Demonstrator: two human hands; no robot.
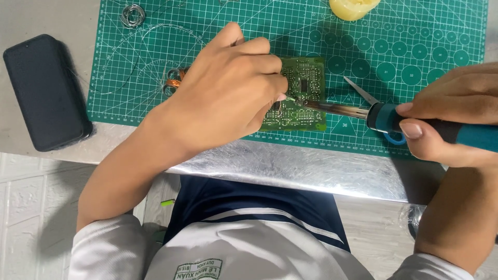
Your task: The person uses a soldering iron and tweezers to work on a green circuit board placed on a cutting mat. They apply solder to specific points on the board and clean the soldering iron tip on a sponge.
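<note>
The table (290, 166) has a shiny silver top, and its near edge runs just in front of the person's lap. On it lies a big green cutting mat (410, 62) with white lines and circles; it is thin and bendy and lies flat. A black case (46, 91) sits on the table past the mat's left edge. It looks firm and a bit heavy.

The left hand (228, 93) rests on the middle of the mat, near its front edge. Its fingers (259, 65) are curled and pressed together, pinching something thin at the board, but I cannot tell what, because the hand hides it. The right hand (456, 114) is at the right edge of the table. Its fingers (415, 129) are wrapped tight around the blue handle of a soldering iron (384, 116). The iron is stiff and light. Its metal tip is likely very hot, so the soft blue handle is the only safe place to hold it.

The tip touches the green circuit board (301, 96), which lies flat on the mat, just right of the left hand. The board is thin, stiff, light and easy to break. It is best held by its bare edges, not by the tiny parts on top.

A small wire coil (132, 14) lies near the mat's far left corner. It is soft and bends easily.
</note>
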